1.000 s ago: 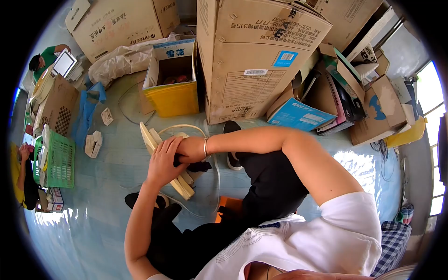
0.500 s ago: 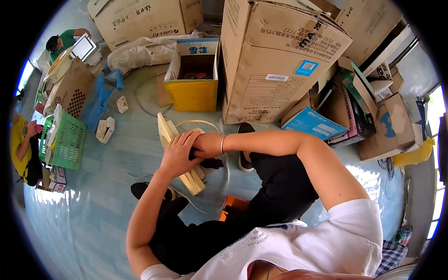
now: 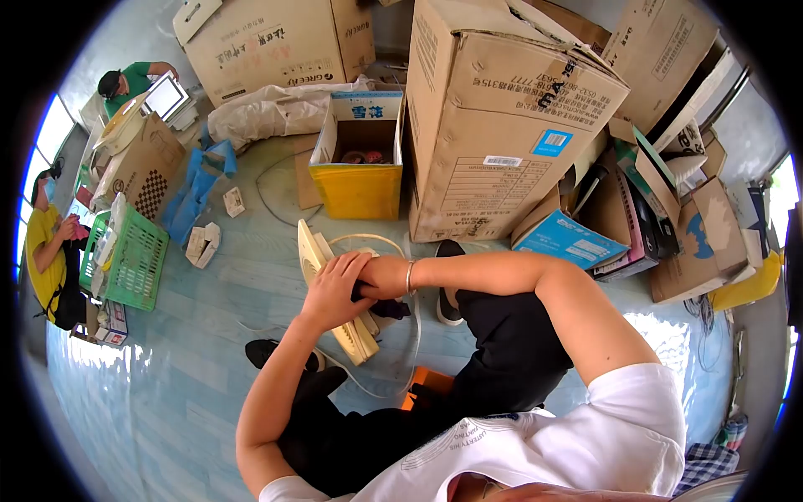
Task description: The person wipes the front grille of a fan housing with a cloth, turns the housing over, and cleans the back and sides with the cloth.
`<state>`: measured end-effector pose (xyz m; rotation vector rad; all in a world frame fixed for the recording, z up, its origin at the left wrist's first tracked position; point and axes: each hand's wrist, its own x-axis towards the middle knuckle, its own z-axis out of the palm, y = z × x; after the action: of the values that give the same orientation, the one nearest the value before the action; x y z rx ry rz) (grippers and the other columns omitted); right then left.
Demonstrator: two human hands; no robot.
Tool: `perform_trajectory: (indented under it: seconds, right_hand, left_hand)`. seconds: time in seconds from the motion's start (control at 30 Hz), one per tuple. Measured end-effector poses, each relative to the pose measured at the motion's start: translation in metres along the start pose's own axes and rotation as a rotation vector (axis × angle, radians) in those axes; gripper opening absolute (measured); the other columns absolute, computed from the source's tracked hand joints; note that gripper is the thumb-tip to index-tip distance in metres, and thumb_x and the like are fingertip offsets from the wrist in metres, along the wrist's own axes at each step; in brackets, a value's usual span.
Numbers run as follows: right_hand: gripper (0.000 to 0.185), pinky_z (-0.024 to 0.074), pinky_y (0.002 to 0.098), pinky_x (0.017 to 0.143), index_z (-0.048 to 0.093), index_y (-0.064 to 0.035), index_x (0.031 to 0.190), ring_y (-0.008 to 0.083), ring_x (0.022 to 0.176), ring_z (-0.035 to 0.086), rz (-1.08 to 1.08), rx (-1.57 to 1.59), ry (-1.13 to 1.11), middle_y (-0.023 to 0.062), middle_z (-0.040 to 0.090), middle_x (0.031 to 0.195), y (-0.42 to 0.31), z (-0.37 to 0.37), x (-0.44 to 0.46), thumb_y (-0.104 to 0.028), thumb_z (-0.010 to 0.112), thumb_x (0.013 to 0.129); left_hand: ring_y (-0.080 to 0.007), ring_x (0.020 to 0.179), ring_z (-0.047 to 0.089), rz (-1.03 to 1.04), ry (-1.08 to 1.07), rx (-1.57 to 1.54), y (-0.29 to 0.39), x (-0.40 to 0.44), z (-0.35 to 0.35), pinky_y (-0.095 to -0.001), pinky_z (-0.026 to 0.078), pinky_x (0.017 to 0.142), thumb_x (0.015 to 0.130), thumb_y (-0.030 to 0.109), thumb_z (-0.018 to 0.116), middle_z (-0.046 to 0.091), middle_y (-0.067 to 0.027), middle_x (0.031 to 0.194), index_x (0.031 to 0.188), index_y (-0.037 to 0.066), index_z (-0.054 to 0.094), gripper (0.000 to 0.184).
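My left hand has its fingers wrapped over my right hand, which wears a bracelet at the wrist. Between the two closed hands a bit of something black shows; its shape is hidden. Directly beneath lies a long cream plastic object on the blue floor, its middle covered by my hands. A dark crumpled piece sits beside it. A pale cable curves around on the right. Near my legs is an orange object, partly hidden by black trousers.
A yellow-sided box and a tall carton stand ahead. Opened cartons crowd the right. On the left are a green basket, a person in yellow and a person in green. White pieces lie on the floor.
The view has swung, so the surroundings sit further right in the picture and the person in yellow shows more fully. My hands stay clasped together over the cream object.
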<state>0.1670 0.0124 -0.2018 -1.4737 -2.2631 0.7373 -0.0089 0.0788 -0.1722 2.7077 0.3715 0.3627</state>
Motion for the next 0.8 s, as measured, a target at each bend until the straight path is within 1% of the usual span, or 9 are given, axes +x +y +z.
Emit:
perform_trajectory:
  seconds: [0.37,0.43,0.8]
  right_hand:
    - [0.036,0.0517,0.0479,0.087,0.061,-0.0035,0.112,0.0406,0.099,0.062,0.037,-0.003,0.006,0.0216,0.066,0.108,0.0011,0.0027,0.0008,-0.021,0.058,0.082]
    - [0.036,0.0517,0.0479,0.087,0.061,-0.0035,0.112,0.0406,0.099,0.062,0.024,0.001,0.010,0.0216,0.066,0.108,0.0026,0.0036,0.0013,-0.022,0.058,0.082]
    - [0.037,0.0508,0.0470,0.089,0.061,-0.0033,0.113,0.0406,0.100,0.062,0.027,0.020,0.014,0.0218,0.066,0.109,0.0021,0.0033,0.0011,-0.020,0.059,0.080]
  left_hand:
    - [-0.0318,0.125,0.051,0.008,0.012,0.005,0.0000,-0.0005,0.0003,-0.0435,0.041,0.106,0.070,0.026,0.081,0.052,-0.0103,0.135,0.138,0.013,0.048,0.076]
    - [-0.0302,0.126,0.050,0.001,-0.001,0.006,0.0006,-0.0003,-0.0004,-0.0434,0.040,0.108,0.072,0.028,0.079,0.053,-0.0102,0.135,0.137,0.013,0.049,0.073]
    - [-0.0298,0.128,0.049,-0.019,-0.022,0.005,-0.0004,0.0001,0.0005,-0.0431,0.039,0.109,0.073,0.028,0.078,0.052,-0.0101,0.136,0.138,0.013,0.048,0.074]
